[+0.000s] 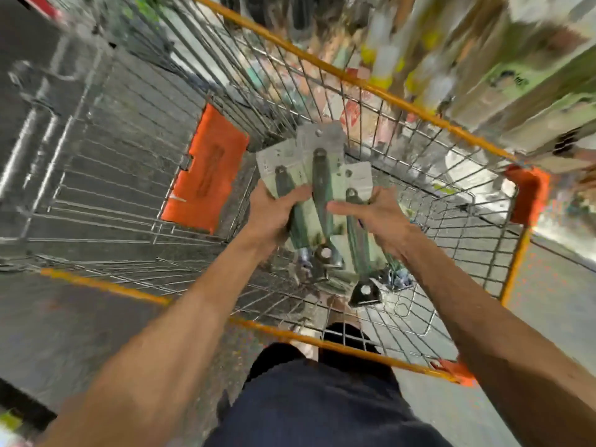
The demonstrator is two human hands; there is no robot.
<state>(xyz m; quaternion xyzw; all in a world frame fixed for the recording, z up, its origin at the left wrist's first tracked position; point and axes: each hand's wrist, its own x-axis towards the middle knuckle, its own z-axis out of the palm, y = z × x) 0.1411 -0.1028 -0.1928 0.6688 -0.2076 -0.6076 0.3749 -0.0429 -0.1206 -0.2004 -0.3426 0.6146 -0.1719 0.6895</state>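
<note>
Dark shorts (316,398) fill the bottom edge, and both bare forearms reach forward over the wire cart (529,195). Left hand (274,211) is curled round the leftmost of three green-handled tools (320,175) on grey cards, thumb across its front. Right hand (379,217) grips the rightmost, thumb pointing inward. Which hand holds the middle one is unclear. They fan out above the basket, metal heads toward the person. An orange flap (209,169) lies left; blurred shelf goods (483,59) stand beyond.
</note>
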